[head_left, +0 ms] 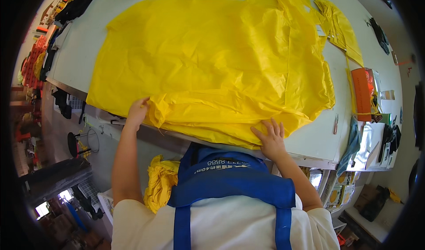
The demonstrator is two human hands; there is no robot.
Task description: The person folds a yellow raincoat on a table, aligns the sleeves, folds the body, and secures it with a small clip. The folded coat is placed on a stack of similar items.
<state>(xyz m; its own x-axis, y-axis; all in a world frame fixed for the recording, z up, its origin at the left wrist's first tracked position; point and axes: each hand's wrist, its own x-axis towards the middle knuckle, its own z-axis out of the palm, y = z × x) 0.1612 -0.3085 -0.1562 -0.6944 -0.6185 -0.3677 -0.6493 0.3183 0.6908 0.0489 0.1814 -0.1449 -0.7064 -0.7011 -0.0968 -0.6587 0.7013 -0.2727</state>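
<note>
A large yellow garment [195, 50] of thin, shiny, raincoat-like fabric lies spread over the pale worktable [79, 42]. Its near edge is bunched into a crumpled fold along the table's front. At the left end of that fold, my left hand [138, 112] pinches the fabric between its fingers. My right hand [271, 140] rests on the near edge further right, fingers spread, pressing lightly on the cloth. A narrow yellow piece [338, 31], gathered like a sleeve, lies at the far right beside the garment.
On the table's right are an orange box [362, 95], a small hand tool [336, 124] and a blue-grey cloth [350, 147] hanging over the edge. Crumpled yellow fabric [160, 183] sits below the table beside my blue apron [230, 186]. A dark stool [73, 144] stands left.
</note>
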